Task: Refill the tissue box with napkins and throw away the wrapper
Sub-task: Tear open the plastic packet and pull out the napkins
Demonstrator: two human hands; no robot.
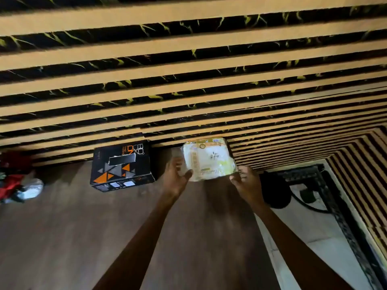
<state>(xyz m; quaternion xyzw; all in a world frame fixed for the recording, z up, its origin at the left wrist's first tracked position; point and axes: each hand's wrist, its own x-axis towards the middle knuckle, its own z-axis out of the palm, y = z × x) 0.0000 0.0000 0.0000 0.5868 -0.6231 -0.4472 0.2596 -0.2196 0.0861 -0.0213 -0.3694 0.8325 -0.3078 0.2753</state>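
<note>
A white and yellow-green wrapped napkin pack [209, 159] sits at the far edge of the brown wooden table [83, 227], against the striped wall. My left hand [176, 176] touches its near left corner with the thumb on the wrapper. My right hand [244, 181] grips its near right corner. To the left stands a black tissue box [122, 165] with orange and grey triangles and a slot on top; its inside is hidden.
Red and white crumpled items [18, 181] lie at the table's left edge. A slatted black and tan wall [188, 80] rises behind. Right of the table a round dark object [276, 191] sits over a pale floor [303, 227] with a dark border.
</note>
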